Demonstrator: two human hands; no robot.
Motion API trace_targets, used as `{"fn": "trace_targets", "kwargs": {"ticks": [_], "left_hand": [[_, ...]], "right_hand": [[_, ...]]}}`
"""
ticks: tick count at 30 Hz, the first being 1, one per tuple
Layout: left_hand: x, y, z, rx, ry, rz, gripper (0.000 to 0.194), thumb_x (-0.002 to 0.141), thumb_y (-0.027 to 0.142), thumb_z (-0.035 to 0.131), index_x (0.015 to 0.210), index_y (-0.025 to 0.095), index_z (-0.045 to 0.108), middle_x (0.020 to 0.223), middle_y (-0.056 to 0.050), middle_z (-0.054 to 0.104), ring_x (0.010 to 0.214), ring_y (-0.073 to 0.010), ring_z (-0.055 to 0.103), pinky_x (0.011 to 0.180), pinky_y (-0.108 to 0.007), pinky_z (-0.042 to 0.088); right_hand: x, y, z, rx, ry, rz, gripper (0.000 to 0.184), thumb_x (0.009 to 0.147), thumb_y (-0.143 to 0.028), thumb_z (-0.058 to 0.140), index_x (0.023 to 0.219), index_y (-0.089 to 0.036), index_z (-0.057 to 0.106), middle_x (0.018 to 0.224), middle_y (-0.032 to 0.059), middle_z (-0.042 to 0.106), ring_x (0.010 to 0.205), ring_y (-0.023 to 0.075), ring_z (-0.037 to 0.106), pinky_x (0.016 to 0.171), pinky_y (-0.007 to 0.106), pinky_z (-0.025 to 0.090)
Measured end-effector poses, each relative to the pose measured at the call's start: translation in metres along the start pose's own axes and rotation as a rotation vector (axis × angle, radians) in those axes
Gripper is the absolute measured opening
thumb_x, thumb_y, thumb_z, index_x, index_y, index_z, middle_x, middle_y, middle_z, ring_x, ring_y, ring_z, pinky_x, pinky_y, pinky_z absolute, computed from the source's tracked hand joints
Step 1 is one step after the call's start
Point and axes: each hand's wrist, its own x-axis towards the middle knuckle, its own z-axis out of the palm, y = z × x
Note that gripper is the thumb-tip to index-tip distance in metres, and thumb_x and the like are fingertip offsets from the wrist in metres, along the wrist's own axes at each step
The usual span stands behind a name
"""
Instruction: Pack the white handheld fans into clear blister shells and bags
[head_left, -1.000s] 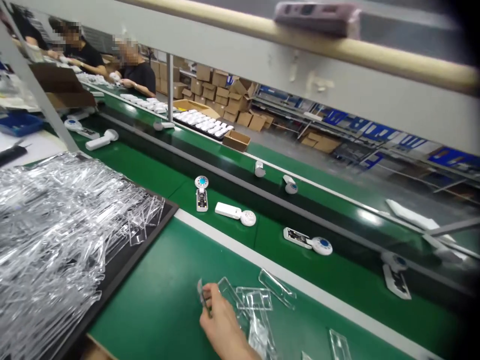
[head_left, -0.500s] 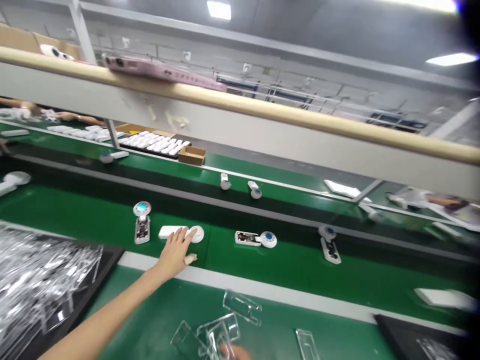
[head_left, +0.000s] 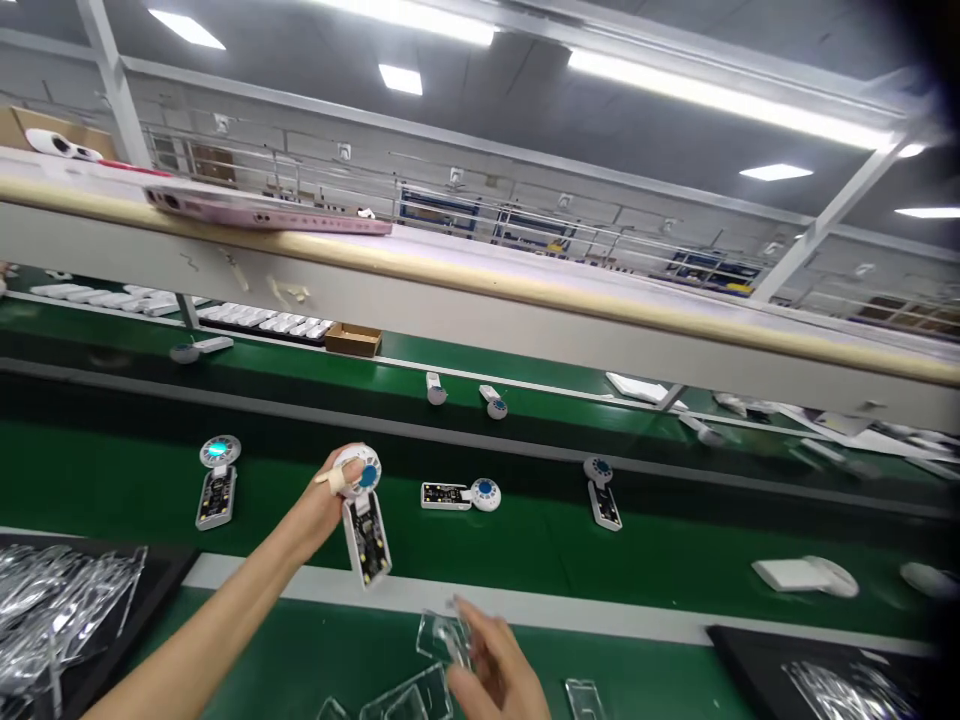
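My left hand [head_left: 330,490], with a pale tape wrapped on one finger, grips the round white head of a handheld device [head_left: 365,510] above the green belt. The device has a blue dial and a bare circuit board on its body. My right hand [head_left: 495,660] is low on the green bench mat [head_left: 255,650], pinching a clear plastic shell [head_left: 442,640]. More clear shells [head_left: 405,700] lie beneath it. Similar devices lie open on the belt at left [head_left: 217,490] and right [head_left: 459,495].
A black tray of stacked clear shells [head_left: 60,620] sits at lower left, with another black tray [head_left: 847,675] at lower right. A white closed device [head_left: 806,575] rests on the belt. A cream-railed shelf [head_left: 300,265] carrying a pink case [head_left: 266,218] crosses the view.
The view has tilted upward. My left hand has lifted the white device off the belt and turned it board side up. My right hand has risen among the clear shells.
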Motion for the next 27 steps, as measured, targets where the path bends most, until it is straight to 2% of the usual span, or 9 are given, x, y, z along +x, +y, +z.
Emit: {"fn": "trace_targets", "kwargs": {"ticks": [1,3,6,9,14,18,20,23,27], "left_hand": [[-0.017,0.008,0.012,-0.233,0.000,-0.065,0.045,0.072,0.044,0.066,0.107,0.019,0.053,0.091,-0.004,0.064,0.082,-0.0195,0.061,0.076,-0.030,0.046],[-0.047,0.019,0.036,-0.477,-0.004,-0.165,0.041,0.068,0.037,0.072,0.099,0.016,0.056,0.084,-0.004,0.064,0.078,-0.0180,0.061,0.076,-0.030,0.047],[-0.078,0.025,0.063,-0.595,-0.021,-0.252,0.037,0.066,0.032,0.074,0.096,0.016,0.057,0.080,-0.003,0.064,0.072,-0.0170,0.060,0.072,-0.031,0.048],[-0.092,0.025,0.078,-0.638,-0.018,-0.292,0.034,0.068,0.031,0.074,0.094,0.017,0.058,0.077,-0.001,0.062,0.068,-0.0142,0.058,0.066,-0.027,0.047],[-0.101,0.022,0.090,-0.572,-0.018,-0.249,0.039,0.066,0.033,0.076,0.098,0.018,0.058,0.082,-0.002,0.062,0.072,-0.0138,0.058,0.067,-0.025,0.047],[-0.104,0.027,0.097,-0.560,0.008,-0.242,0.038,0.067,0.035,0.075,0.097,0.019,0.059,0.082,-0.001,0.062,0.072,-0.0137,0.057,0.065,-0.025,0.047],[-0.105,0.031,0.099,-0.533,0.008,-0.217,0.040,0.067,0.037,0.075,0.100,0.020,0.059,0.086,-0.002,0.063,0.074,-0.0153,0.059,0.065,-0.027,0.047],[-0.108,0.028,0.099,-0.514,-0.014,-0.164,0.045,0.068,0.043,0.074,0.103,0.019,0.060,0.095,-0.006,0.065,0.087,-0.0205,0.060,0.073,-0.031,0.048],[-0.115,0.006,0.092,-0.382,-0.070,-0.199,0.056,0.062,0.047,0.077,0.108,0.020,0.060,0.107,-0.008,0.065,0.105,-0.0265,0.056,0.087,-0.035,0.044]], "right_hand": [[0.008,-0.012,0.006,-0.025,0.039,-0.032,0.044,0.087,-0.042,0.051,0.129,-0.033,0.049,0.083,0.0022,0.056,0.071,0.0191,0.061,0.062,0.030,0.053],[0.019,-0.037,0.015,-0.101,0.115,-0.103,0.048,0.088,-0.042,0.049,0.134,-0.029,0.045,0.085,0.0022,0.053,0.075,0.0182,0.059,0.064,0.027,0.052],[0.020,-0.065,0.023,-0.228,0.183,-0.196,0.049,0.088,-0.040,0.048,0.135,-0.026,0.042,0.090,0.0033,0.051,0.081,0.0195,0.058,0.065,0.029,0.052],[0.009,-0.071,0.025,-0.331,0.246,-0.236,0.051,0.088,-0.041,0.048,0.136,-0.024,0.040,0.091,0.0049,0.050,0.079,0.0209,0.057,0.058,0.030,0.052],[0.001,-0.056,0.029,-0.397,0.356,-0.207,0.049,0.089,-0.048,0.044,0.134,-0.030,0.040,0.090,0.0048,0.050,0.076,0.0211,0.057,0.055,0.031,0.051],[-0.005,-0.041,0.038,-0.419,0.413,-0.211,0.055,0.091,-0.050,0.037,0.143,-0.035,0.025,0.102,0.0087,0.054,0.090,0.0268,0.059,0.064,0.038,0.053],[-0.009,-0.037,0.039,-0.379,0.386,-0.190,0.056,0.093,-0.047,0.032,0.145,-0.037,0.013,0.107,0.0082,0.056,0.087,0.0256,0.061,0.061,0.035,0.054],[-0.013,-0.035,0.029,-0.317,0.249,-0.171,0.057,0.095,-0.042,0.030,0.146,-0.039,0.003,0.098,0.0038,0.060,0.072,0.0201,0.064,0.051,0.027,0.051],[-0.010,-0.036,0.009,-0.397,0.194,-0.278,0.057,0.093,-0.042,0.037,0.145,-0.039,0.012,0.093,0.0033,0.059,0.075,0.0207,0.063,0.055,0.029,0.052]]}}
